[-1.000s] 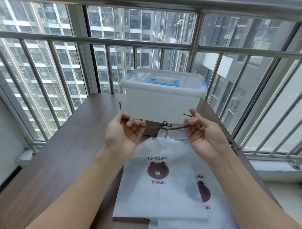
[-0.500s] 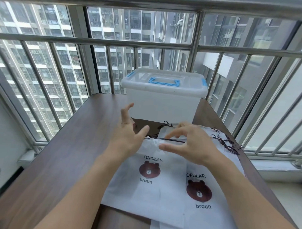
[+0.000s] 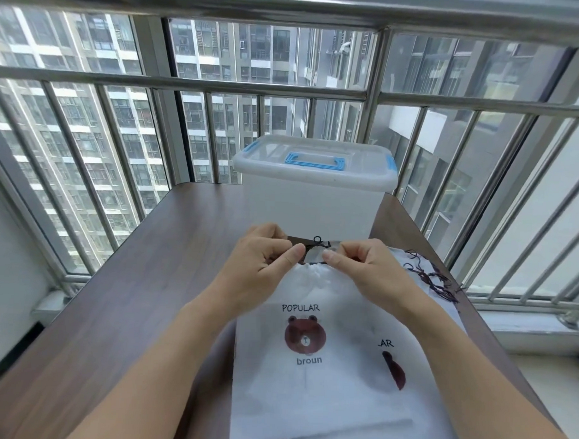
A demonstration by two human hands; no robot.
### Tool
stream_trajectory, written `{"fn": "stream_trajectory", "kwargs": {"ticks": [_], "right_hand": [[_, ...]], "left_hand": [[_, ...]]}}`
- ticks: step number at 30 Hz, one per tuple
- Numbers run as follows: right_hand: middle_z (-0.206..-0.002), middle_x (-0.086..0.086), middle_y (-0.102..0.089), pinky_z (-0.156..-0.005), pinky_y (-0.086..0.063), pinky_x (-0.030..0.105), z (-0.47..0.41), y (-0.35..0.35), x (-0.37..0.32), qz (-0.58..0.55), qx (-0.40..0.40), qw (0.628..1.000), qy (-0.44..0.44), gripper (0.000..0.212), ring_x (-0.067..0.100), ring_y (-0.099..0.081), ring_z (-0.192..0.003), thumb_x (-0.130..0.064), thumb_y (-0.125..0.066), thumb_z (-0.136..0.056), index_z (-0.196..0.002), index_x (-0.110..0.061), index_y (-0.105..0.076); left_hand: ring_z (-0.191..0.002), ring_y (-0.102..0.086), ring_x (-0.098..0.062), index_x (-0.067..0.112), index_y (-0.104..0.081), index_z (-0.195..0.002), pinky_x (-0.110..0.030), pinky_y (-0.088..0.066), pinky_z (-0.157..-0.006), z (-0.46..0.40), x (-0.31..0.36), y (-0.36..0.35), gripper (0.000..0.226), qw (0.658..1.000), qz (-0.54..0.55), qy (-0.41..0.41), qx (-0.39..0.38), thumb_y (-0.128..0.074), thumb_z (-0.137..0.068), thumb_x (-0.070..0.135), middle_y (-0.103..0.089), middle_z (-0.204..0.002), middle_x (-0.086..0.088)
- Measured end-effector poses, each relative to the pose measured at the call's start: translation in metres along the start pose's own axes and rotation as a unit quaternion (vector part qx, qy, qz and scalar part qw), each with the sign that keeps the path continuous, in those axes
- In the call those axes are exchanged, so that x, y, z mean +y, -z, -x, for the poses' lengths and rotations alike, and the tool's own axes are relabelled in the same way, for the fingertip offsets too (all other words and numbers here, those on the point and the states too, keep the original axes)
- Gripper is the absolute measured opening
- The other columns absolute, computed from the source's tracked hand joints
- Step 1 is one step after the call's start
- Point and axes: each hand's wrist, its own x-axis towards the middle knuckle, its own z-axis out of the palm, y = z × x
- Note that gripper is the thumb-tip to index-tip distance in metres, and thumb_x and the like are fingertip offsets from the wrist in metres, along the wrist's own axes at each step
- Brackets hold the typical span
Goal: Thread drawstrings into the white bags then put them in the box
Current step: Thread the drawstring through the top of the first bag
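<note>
Currently both hands work at the gathered mouth of the top white bag (image 3: 322,368). Left hand (image 3: 263,267): grip narrow, thumb and curled fingers pinching the dark drawstring (image 3: 315,248) at the bag's left top corner. Right hand (image 3: 362,268): same narrow pinch on the drawstring at the right corner. A small loop of drawstring stands up between the two hands.

Top bag lies flat, bear print up, overlapping a second white bag (image 3: 417,371) to its right; that one's right edge runs close to the tabletop's right edge. Loose dark strings (image 3: 433,280) lie heaped near that edge, right of the right hand.

Just behind the hands stands the box (image 3: 311,200), lid on, blue handle. Left half of the brown wood tabletop (image 3: 131,296) is bare. Metal railing (image 3: 188,84) borders far side and both flanks.
</note>
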Motion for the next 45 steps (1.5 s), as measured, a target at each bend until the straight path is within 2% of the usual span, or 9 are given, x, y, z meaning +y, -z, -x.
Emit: {"fn": "stream_trajectory", "kwargs": {"ticks": [3,6,9,11,16,26,31,40,45], "right_hand": [[-0.069,-0.013,-0.053,-0.066,-0.038,0.023,0.000,-0.009,0.004,0.070,0.035,0.995,0.068,0.042,0.005,-0.049,-0.065,-0.031,-0.072,-0.090,-0.053,-0.027,-0.053],[-0.097,-0.017,-0.064,-0.091,-0.038,0.014,0.000,-0.013,0.001,0.105,0.056,0.988,0.103,0.033,0.002,-0.056,-0.104,-0.040,-0.071,-0.088,-0.056,-0.037,-0.060],[-0.079,-0.010,-0.066,-0.080,-0.044,0.024,0.000,-0.008,0.001,0.096,0.083,0.986,0.107,0.034,0.003,-0.058,-0.084,-0.032,-0.067,-0.092,-0.061,-0.021,-0.061],[-0.059,-0.004,-0.050,-0.061,-0.036,0.025,0.001,-0.007,-0.003,0.008,0.086,0.992,0.090,0.037,0.008,-0.045,-0.060,-0.025,-0.062,-0.096,-0.062,-0.013,-0.056],[-0.052,-0.014,-0.040,-0.048,-0.025,0.019,0.001,-0.008,-0.008,-0.063,0.001,0.997,0.033,0.034,0.005,-0.029,-0.048,-0.018,-0.051,-0.104,-0.071,-0.016,-0.061],[-0.057,-0.023,-0.056,-0.061,-0.033,0.015,-0.001,-0.006,0.001,0.066,-0.021,0.997,0.018,0.025,-0.003,-0.048,-0.056,-0.016,-0.052,-0.103,-0.084,-0.018,-0.068],[-0.049,-0.011,-0.042,-0.048,-0.028,0.013,-0.001,-0.004,-0.005,-0.098,0.021,0.995,-0.006,0.020,0.003,-0.032,-0.044,-0.012,-0.056,-0.100,-0.096,0.002,-0.069],[-0.053,-0.011,-0.031,-0.053,-0.028,0.025,0.003,0.001,0.000,0.028,0.014,0.990,0.136,0.020,0.011,-0.025,-0.051,-0.014,-0.077,-0.087,-0.104,-0.025,-0.079],[-0.063,0.009,-0.068,-0.057,-0.050,0.042,-0.001,0.001,0.005,0.030,0.016,0.990,0.135,0.014,0.036,-0.051,-0.055,-0.026,-0.078,-0.084,-0.097,-0.027,-0.081]], "left_hand": [[-0.092,-0.056,-0.002,0.019,-0.052,-0.051,-0.017,-0.037,-0.081,0.000,0.010,0.003,0.049,0.987,0.158,0.006,0.000,-0.055,-0.097,0.035,-0.062,-0.077,0.006],[-0.082,-0.064,-0.005,-0.016,-0.058,-0.074,-0.013,-0.044,-0.079,0.002,0.021,0.006,0.052,0.948,0.311,0.045,-0.057,-0.047,-0.099,0.028,-0.070,-0.076,0.009],[-0.083,-0.065,-0.011,0.003,-0.061,-0.071,-0.017,-0.048,-0.081,0.002,0.023,0.001,0.040,0.925,0.368,0.080,-0.043,-0.045,-0.096,0.030,-0.069,-0.081,-0.002],[-0.079,-0.057,-0.011,0.015,-0.067,-0.074,-0.016,-0.045,-0.078,0.000,0.020,-0.005,0.036,0.931,0.352,0.091,-0.020,-0.045,-0.099,0.029,-0.064,-0.080,-0.001],[-0.071,-0.053,-0.003,0.008,-0.065,-0.085,-0.012,-0.042,-0.073,-0.001,0.012,-0.014,0.031,0.952,0.288,0.107,-0.006,-0.042,-0.105,0.011,-0.062,-0.073,0.010],[-0.064,-0.054,-0.008,0.005,-0.075,-0.088,-0.016,-0.044,-0.065,0.001,0.014,-0.024,0.026,0.958,0.266,0.109,0.022,-0.057,-0.097,0.022,-0.061,-0.064,0.002],[-0.068,-0.054,-0.001,0.002,-0.071,-0.100,-0.011,-0.042,-0.070,0.001,0.013,-0.026,0.027,0.944,0.306,0.112,-0.047,-0.044,-0.104,0.006,-0.058,-0.071,0.004],[-0.064,-0.040,-0.007,0.015,-0.063,-0.074,-0.018,-0.033,-0.063,0.004,0.015,-0.021,0.037,0.954,0.261,0.091,-0.119,-0.044,-0.106,0.011,-0.053,-0.068,0.009],[-0.063,-0.034,-0.010,0.007,-0.057,-0.077,-0.021,-0.028,-0.060,0.005,0.013,-0.021,0.033,0.963,0.219,0.070,-0.138,-0.043,-0.106,0.011,-0.048,-0.069,0.008]]}}
